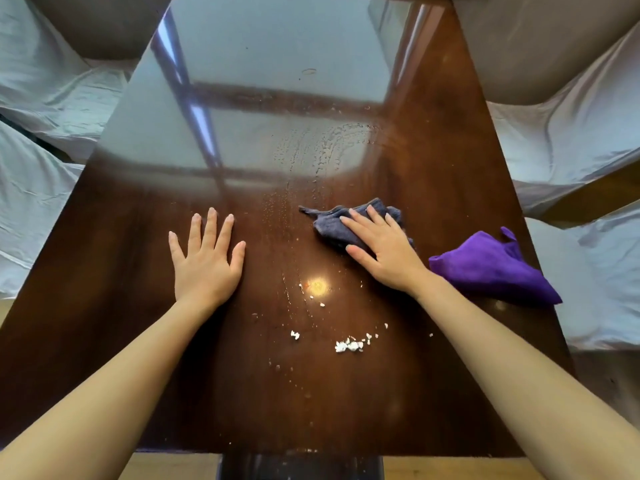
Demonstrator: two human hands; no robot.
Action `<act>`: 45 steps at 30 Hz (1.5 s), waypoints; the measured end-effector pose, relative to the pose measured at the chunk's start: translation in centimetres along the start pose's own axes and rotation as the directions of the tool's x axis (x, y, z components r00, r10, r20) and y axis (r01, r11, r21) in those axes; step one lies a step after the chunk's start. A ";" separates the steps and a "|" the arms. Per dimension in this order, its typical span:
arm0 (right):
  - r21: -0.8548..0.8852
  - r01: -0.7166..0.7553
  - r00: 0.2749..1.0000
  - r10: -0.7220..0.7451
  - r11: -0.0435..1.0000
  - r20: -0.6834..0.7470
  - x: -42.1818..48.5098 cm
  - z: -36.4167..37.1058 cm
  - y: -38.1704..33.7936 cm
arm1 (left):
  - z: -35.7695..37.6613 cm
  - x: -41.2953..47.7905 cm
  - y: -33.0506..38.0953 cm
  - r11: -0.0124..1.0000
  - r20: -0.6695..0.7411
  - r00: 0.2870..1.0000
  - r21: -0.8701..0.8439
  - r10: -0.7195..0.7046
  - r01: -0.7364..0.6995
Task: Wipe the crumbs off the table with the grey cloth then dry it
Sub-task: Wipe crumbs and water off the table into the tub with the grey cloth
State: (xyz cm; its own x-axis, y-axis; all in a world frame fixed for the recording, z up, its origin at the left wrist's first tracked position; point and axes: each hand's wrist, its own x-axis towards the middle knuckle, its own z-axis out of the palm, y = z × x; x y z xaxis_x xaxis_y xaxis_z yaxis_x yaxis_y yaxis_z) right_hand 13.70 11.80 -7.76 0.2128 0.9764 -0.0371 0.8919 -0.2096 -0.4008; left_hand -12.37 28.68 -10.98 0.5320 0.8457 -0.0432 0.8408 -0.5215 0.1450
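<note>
A dark glossy wooden table (138,341) fills the view. My right hand (384,247) presses flat on a crumpled grey cloth (332,223) right of the middle, fingers spread over it. My left hand (206,261) lies flat on the bare wood, palm down, fingers apart, holding nothing. White crumbs (348,345) lie scattered nearer to me, below both hands, with a smaller clump (294,335) to their left. Wet streaks and droplets (325,150) mark the surface beyond the cloth.
A purple cloth (491,268) lies bunched near the table's right edge, just right of my right wrist. Chairs draped in pale fabric (568,140) stand on both sides of the table. The table's front edge is close to me.
</note>
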 end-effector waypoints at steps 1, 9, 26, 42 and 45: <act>0.003 -0.005 1.000 0.005 1.000 0.001 -1.0 0.3 -0.7 | 0.0 0.0 0.0 1.000 0.002 1.000 0.001 0.003 -0.003; 0.036 -0.009 1.000 0.009 0.999 -0.011 -8.5 3.3 -6.6 | -0.1 0.2 -0.1 1.000 0.037 0.999 -0.004 0.013 -0.013; 0.570 -0.101 0.900 0.319 0.815 -0.296 -6.7 1.9 -12.5 | -0.5 -7.5 -2.6 0.997 0.014 0.997 -0.019 0.079 -0.079; 0.107 0.118 0.991 -0.124 0.987 0.048 -7.4 5.8 -11.8 | 0.1 -7.9 -2.7 0.997 -0.009 0.997 -0.006 0.077 -0.077; 0.115 0.125 0.989 -0.134 0.985 0.070 -10.8 6.0 -12.4 | -0.1 -7.9 -2.7 0.997 0.012 0.997 -0.012 0.075 -0.075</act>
State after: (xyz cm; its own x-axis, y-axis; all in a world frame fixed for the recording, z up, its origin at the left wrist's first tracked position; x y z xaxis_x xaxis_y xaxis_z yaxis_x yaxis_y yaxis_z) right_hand -2.02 4.13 -7.89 0.0631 0.9969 -0.0476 0.8596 -0.0785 -0.5050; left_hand -18.80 23.41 -10.93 0.5945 0.8029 -0.0440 0.7976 -0.5818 0.1592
